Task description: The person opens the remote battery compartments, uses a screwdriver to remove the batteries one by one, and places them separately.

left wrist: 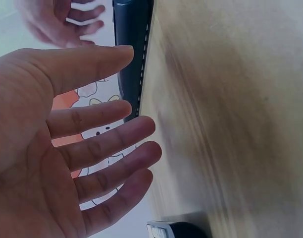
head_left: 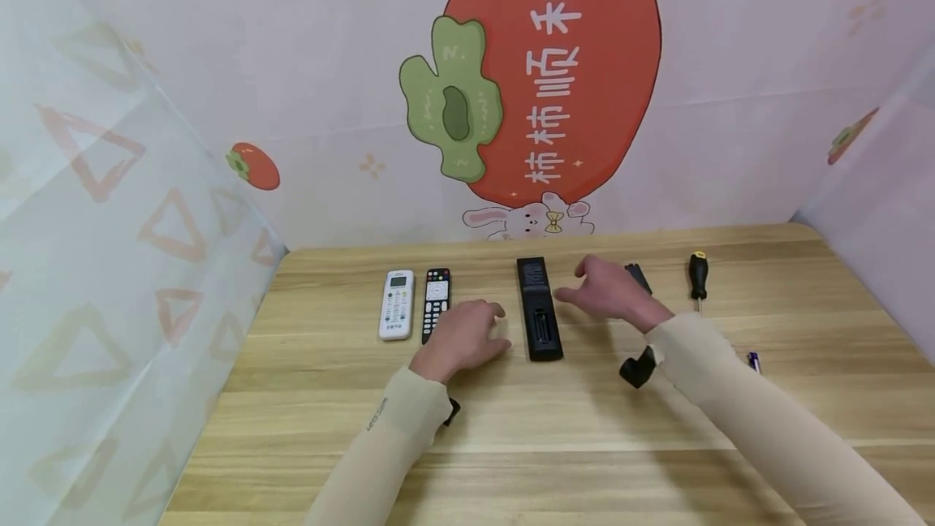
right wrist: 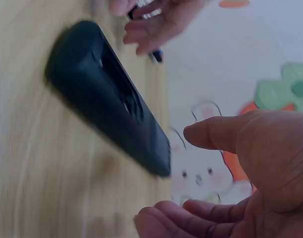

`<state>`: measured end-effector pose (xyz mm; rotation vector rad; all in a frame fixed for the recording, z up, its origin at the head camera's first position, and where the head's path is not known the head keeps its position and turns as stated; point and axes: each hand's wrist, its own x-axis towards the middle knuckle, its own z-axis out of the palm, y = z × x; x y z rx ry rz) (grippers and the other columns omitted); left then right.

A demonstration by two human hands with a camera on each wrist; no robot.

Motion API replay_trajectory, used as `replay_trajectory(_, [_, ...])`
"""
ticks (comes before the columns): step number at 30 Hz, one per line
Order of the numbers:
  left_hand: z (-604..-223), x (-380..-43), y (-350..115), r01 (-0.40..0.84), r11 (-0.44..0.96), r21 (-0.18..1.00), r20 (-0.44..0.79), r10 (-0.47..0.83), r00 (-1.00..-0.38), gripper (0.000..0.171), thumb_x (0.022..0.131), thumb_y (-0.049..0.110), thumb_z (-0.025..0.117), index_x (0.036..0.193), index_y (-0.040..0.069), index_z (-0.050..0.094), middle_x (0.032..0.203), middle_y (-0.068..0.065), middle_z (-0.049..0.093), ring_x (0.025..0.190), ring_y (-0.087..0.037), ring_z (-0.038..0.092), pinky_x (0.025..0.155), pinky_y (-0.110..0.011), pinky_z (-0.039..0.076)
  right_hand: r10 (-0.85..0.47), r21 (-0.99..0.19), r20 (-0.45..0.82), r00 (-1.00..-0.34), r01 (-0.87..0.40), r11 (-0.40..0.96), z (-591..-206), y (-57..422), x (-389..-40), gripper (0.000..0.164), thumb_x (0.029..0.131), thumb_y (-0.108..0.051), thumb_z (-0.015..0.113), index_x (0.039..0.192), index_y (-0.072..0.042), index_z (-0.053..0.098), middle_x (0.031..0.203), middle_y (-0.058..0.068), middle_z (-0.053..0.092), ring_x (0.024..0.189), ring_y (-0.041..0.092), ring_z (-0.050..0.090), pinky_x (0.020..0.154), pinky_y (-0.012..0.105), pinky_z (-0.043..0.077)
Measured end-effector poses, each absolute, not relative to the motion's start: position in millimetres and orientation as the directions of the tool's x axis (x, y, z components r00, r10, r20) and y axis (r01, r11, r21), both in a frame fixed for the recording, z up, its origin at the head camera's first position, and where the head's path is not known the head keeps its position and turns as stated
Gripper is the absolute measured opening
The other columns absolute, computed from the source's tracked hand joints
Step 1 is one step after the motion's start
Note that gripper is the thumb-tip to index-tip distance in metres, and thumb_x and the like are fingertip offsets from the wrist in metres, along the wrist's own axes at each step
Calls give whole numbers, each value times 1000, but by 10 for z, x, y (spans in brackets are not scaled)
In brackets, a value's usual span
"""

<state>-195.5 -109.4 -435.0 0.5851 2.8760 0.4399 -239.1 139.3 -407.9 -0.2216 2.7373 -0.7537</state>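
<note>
A: What's nearest?

B: A small blue-and-white thing [head_left: 754,361] on the right, part hidden. Maybe it's a battery; I can't tell. Next is the left hand [head_left: 467,337], loose and empty.

A: And past that?

B: The black remote [head_left: 539,308], flat on the table [head_left: 526,461] between the hands, touching neither. I think it's back side up so the battery slot [head_left: 542,326] can be reached. The right hand [head_left: 605,291] is a bit farther, on its right, fingers apart, holding nothing. One hand each side looks handy for reaching it.

A: What's at the far right?

B: A flat black piece [head_left: 638,275], maybe the lid, and a screwdriver [head_left: 698,274]. I guess they're set aside to leave room.

A: Which way does the remote point?

B: Its long way runs near to far. The slot end is near, and the far end leans a little left.
</note>
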Motion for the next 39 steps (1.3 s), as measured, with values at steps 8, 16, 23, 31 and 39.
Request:
replay_trajectory(8, [-4345, -1838, -1114, 380, 890, 253, -182, 429, -885, 58, 82, 45, 84, 127, 12, 70, 126, -7, 63, 111, -27, 58, 92, -42, 52, -214, -521, -260, -942, -50, 852, -4210, 1036, -2437, 67, 90, -52, 72, 118, 7, 56, 86, 14, 61, 63, 22, 57, 55, 32, 44])
replay_trajectory(16, [-4358, -1807, -1095, 417, 890, 187, -209, 450, -868, 61, 79, 46, 86, 128, 12, 71, 128, -6, 59, 111, -25, 53, 89, -39, 52, -159, -420, -250, -955, -41, 907, -4316, 828, -2488, 76, 85, -55, 75, 121, 8, 54, 92, 16, 60, 77, 28, 60, 62, 36, 52])
replay_trajectory(23, [-4377, -1813, -1091, 417, 892, 176, -215, 448, -868, 60, 82, 47, 83, 130, 13, 70, 128, -7, 58, 111, -25, 53, 90, -38, 52, -108, -325, -286, -952, -9, 946, -4364, 712, -2517, 82, 84, -54, 77, 126, 11, 51, 97, 20, 61, 79, 30, 62, 70, 41, 57])
replay_trajectory(31, [-4387, -1811, -1090, 427, 887, 177, -199, 457, -867, 56, 84, 45, 82, 128, 12, 71, 126, -7, 59, 109, -25, 54, 90, -38, 51, -118, -376, -296, -948, 3, 927, -4345, 818, -2554, 78, 86, -49, 74, 130, 10, 48, 101, 20, 61, 81, 29, 62, 70, 40, 56])
replay_trajectory(39, [-4399, -1815, -1084, 414, 892, 181, -197, 445, -873, 55, 85, 46, 80, 127, 12, 70, 127, -8, 59, 111, -26, 54, 91, -41, 52, -88, -372, -280, -956, 23, 928, -4281, 1142, -2651, 81, 87, -50, 71, 132, 12, 43, 106, 25, 59, 87, 34, 61, 76, 45, 55])
